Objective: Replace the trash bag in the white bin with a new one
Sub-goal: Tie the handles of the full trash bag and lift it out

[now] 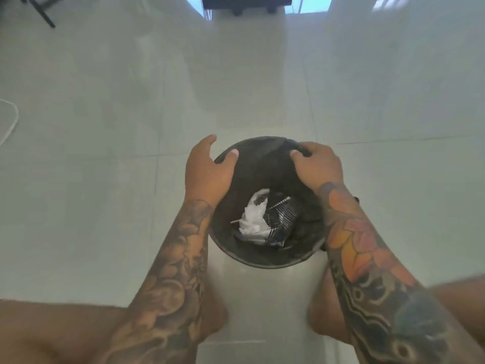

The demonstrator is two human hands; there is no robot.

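The white bin (265, 292) stands on the floor between my bare feet, and its pale wall shows below the rim. A black trash bag (262, 169) lines it and is folded over the round rim. Inside lie crumpled white paper (253, 222) and a dark striped wrapper (282, 216). My left hand (207, 172) grips the bag's edge at the far left of the rim, thumb inside and fingers outside. At the far right of the rim, my right hand (317, 166) holds the edge the same way, with its fingers curled over the top.
Glossy pale floor tiles (105, 179) surround the bin. Black furniture legs (39, 11) stand at the top left and a black object (249, 3) at the top centre. A white cable (11, 122) loops at the left edge. My knees fill the lower corners.
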